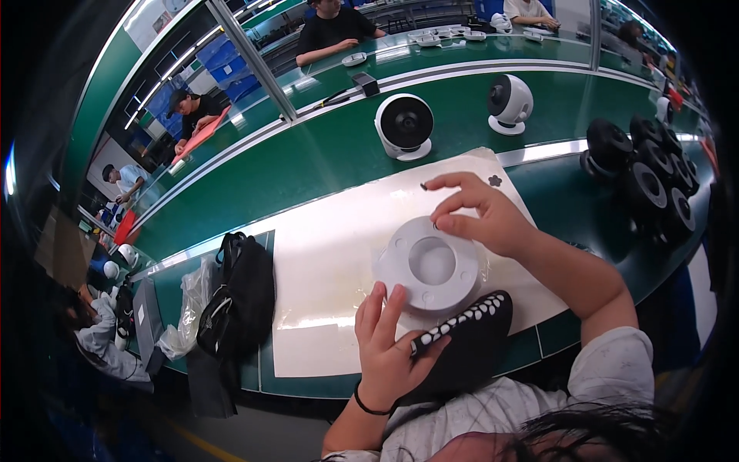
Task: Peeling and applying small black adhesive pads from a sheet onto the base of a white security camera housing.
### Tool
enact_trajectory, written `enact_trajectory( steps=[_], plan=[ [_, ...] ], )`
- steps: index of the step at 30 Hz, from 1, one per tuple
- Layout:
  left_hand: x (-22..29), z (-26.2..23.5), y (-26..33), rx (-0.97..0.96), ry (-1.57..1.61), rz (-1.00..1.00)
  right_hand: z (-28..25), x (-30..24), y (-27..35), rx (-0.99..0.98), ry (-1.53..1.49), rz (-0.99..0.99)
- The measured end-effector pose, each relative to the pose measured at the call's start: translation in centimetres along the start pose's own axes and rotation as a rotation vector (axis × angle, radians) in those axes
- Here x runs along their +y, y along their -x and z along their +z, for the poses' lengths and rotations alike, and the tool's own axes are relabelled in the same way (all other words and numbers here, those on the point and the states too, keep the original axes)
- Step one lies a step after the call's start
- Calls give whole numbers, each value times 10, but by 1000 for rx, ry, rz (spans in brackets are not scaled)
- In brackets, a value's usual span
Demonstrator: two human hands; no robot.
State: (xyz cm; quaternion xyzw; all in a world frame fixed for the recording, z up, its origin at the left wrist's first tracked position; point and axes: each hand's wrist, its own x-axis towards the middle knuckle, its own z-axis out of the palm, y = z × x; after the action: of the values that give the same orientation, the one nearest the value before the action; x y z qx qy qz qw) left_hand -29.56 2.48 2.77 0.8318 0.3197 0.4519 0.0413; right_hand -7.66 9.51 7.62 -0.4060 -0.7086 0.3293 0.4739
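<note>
A white round base [462, 296] with a wide recess in its middle and small round marks around its rim lies on the pale sheet before me. My left hand [389, 350] holds a black sheet dotted with white ovals [481, 308], its far edge curled up. Two fingers of that hand reach to the near left side of the base. Over the far right rim hovers my right hand [489, 215], index finger and thumb spread apart. A small dark piece [424, 186] shows at the index fingertip; the thumb tip is at the rim.
Two white cameras with black fronts [406, 123] [509, 104] stand beyond the pale sheet [323, 308]. Several black round parts [647, 181] are piled at right. A black bag [239, 296] and clear plastic [188, 312] lie at left. Other people [331, 35] sit across the green bench.
</note>
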Motion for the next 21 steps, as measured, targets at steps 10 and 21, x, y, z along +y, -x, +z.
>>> enact_trajectory(
  steps=[10, 21],
  plan=[
    [-4, 5, 20, -35, 7, 5, -19, 1, 18, -53, 794, -624],
    [-4, 6, 25, -54, 22, 27, -25, -15, 32, -21, 751, -550]
  ],
)
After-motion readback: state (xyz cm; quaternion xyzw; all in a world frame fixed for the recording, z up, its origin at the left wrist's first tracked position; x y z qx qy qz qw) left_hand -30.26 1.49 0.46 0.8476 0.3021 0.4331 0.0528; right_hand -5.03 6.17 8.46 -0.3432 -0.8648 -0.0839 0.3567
